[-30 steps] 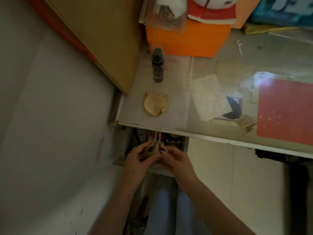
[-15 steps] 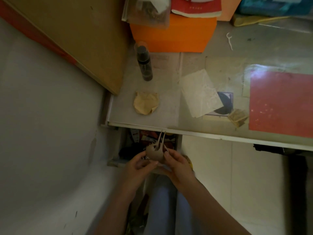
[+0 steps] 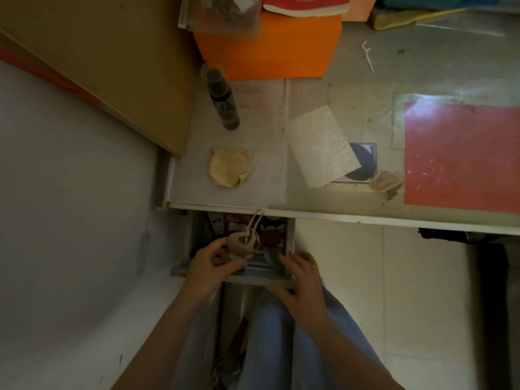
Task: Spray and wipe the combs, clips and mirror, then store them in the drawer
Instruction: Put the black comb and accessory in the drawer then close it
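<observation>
A beige hair clip [image 3: 243,241] with long prongs sits over the open drawer [image 3: 289,243] under the desk edge. My left hand [image 3: 213,267] holds it from below with curled fingers. My right hand [image 3: 301,288] rests on the drawer's front edge at the right, apart from the clip. The drawer holds several dark and coloured items, hard to tell apart. On the desk stand a dark spray bottle [image 3: 223,101] and, nearer me, a crumpled yellow cloth [image 3: 229,170].
An orange box [image 3: 281,49] with a red book and a bag on top stands at the back. A brown board [image 3: 98,60] leans at the left. White paper [image 3: 323,147] and a red sheet [image 3: 461,159] lie under the desk glass. My legs are below the drawer.
My right hand let go of the clip and moved down to the drawer's front edge. The left hand keeps the clip, now lower in the drawer.
</observation>
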Action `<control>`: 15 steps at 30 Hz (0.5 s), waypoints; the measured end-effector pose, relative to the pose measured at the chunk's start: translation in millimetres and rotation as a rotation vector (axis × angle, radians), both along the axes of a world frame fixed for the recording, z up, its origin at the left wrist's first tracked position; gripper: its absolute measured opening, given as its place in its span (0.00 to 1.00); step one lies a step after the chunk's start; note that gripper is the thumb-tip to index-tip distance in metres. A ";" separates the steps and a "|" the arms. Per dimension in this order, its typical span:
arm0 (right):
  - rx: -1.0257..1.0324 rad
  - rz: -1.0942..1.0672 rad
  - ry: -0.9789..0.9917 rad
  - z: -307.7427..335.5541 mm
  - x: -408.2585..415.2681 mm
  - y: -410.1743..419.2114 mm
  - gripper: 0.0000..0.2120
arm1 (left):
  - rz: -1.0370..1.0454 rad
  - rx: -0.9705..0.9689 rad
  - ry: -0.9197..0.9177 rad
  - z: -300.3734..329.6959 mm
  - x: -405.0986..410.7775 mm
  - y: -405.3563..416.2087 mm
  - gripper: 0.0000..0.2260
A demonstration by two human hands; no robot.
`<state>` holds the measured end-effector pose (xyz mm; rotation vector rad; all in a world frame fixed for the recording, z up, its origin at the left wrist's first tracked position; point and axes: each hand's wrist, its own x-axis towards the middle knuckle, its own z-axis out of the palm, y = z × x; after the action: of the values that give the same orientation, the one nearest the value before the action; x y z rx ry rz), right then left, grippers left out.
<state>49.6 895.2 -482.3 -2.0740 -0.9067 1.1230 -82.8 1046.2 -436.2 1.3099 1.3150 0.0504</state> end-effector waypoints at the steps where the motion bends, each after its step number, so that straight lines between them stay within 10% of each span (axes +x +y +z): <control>1: -0.030 0.014 -0.016 -0.5 -0.9 -4.0 0.35 | -0.048 0.016 0.020 -1.9 -2.6 2.4 0.19; 15: -0.124 -0.193 0.230 -16.7 -15.2 -21.8 0.37 | -0.425 0.190 0.293 -28.1 19.4 21.7 0.20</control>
<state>34.4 873.4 -499.0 -2.0275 -0.5272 1.3067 -63.4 1067.9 -464.3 1.7877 1.2677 -0.3303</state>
